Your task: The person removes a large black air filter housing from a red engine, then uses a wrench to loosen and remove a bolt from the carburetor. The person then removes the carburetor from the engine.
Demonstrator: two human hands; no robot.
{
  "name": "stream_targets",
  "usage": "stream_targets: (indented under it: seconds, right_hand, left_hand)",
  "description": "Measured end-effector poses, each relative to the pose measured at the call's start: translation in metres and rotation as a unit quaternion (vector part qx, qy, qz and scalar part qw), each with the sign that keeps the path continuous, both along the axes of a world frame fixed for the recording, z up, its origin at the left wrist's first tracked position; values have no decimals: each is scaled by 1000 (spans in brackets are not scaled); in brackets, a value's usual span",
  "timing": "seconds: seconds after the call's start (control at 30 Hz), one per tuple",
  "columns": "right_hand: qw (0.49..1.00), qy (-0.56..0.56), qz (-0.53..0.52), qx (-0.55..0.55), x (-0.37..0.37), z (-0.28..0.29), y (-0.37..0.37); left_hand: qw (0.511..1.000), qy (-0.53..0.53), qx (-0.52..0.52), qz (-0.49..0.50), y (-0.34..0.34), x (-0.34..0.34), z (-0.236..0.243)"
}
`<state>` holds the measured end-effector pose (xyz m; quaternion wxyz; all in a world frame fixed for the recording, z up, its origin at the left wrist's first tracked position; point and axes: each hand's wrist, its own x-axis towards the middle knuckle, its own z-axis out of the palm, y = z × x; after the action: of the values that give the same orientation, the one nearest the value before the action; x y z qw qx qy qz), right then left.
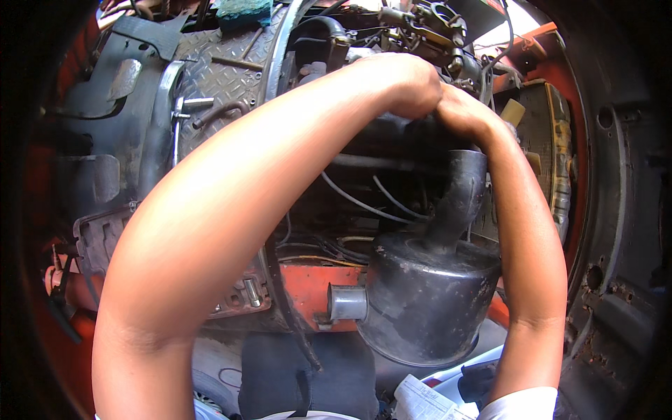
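Observation:
Both my arms reach forward over an engine (315, 70). My left hand (416, 85) is bent at the wrist over its far right part, and its fingers are hidden behind the wrist. Close against it, my right hand (458, 110) points inward, with its fingers also out of sight. Whatever they touch cannot be made out. Just beyond them are metal linkage parts (444, 28) on top of the engine. Below my right hand rises the pipe (467, 182) of a black air filter canister (434, 294).
A radiator (546, 147) stands at the right, beside a dark panel (623, 210). At the left, a wrench-like tool (180, 115) and a metal bar (236, 63) lie by a treadplate (217, 87). An open socket case (94, 234) sits under my left arm. Thin hoses (364, 203) cross the engine bay.

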<state>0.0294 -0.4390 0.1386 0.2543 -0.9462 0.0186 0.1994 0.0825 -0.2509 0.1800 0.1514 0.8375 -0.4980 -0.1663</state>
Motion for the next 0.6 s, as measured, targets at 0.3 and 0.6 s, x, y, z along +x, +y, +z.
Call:
stream_targets:
  seconds: [0.3,0.6]
  right_hand:
    - [961,80,162,-210,25,9,12]
    - [976,95,99,-169,32,-1,21]
  left_hand:
    - [986,-87,141,-22,-52,44,-76]
    - [990,29,-17,134,-33,48,-116]
